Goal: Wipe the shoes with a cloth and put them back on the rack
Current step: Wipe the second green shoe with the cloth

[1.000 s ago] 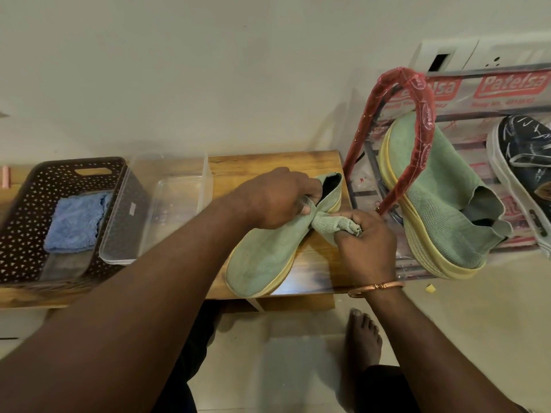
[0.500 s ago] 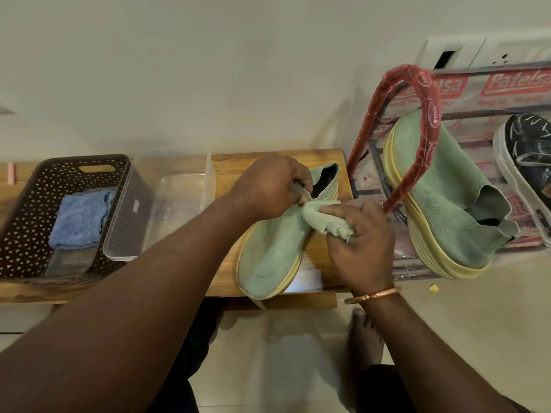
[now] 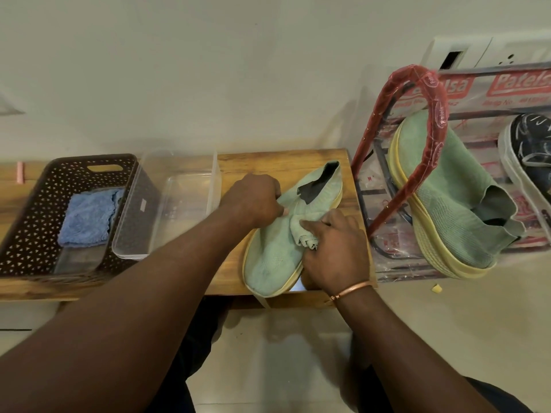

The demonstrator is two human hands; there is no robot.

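Observation:
A pale green knit shoe [image 3: 272,257] with a yellow sole lies on the wooden table [image 3: 286,160], toe toward me. My left hand [image 3: 255,201] grips its upper near the collar. My right hand [image 3: 334,251] holds a bunched green cloth [image 3: 301,234] against the middle of the shoe. The matching green shoe [image 3: 453,186] sits tilted on the shoe rack [image 3: 417,162] at the right, beside a black patterned shoe [image 3: 530,150].
A dark perforated basket [image 3: 35,204] with a blue cloth [image 3: 88,217] stands at the table's left, next to a transparent plastic tub [image 3: 176,201]. The rack's red-wrapped frame arches beside the table's right end. My bare foot and tiled floor lie below.
My right hand has moved the cloth from the shoe's collar down toward its middle. My left hand has slid a little to the left along the upper. The shoe has turned slightly.

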